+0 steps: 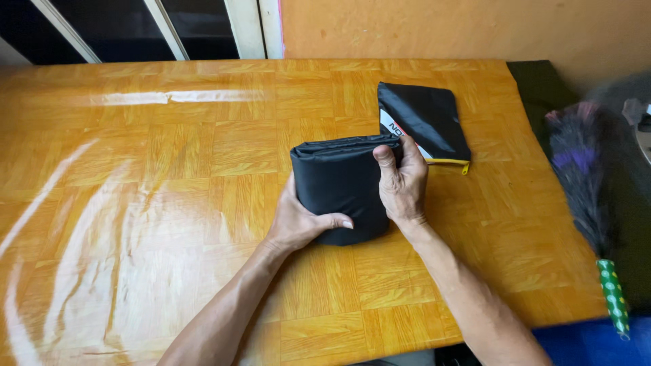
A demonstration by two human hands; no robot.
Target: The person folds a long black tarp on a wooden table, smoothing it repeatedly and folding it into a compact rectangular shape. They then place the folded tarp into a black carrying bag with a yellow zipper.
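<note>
Head cam, looking down at a glossy orange wood-pattern table (169, 203). Folded black fabric bundle (336, 183) sits at centre of frame, both hands on it. Left hand (298, 220) cups the bundle's lower-left edge, thumb lying across the top near the bottom, fingers tucked under/behind, so it's closed round the edge. Right hand (401, 183) grips the bundle's right side near the upper corner, thumb up on top, fingers curled over the edge, closed on the fabric. Just behind it, upper right of centre, a flat black pouch (427, 118) w/ yellow zip lies on the table, touching or nearly touching the bundle. Far right of frame: feather duster (583, 176), dark purple-ish plumes, green spotted handle, lying on dark cloth (542, 85).
</note>
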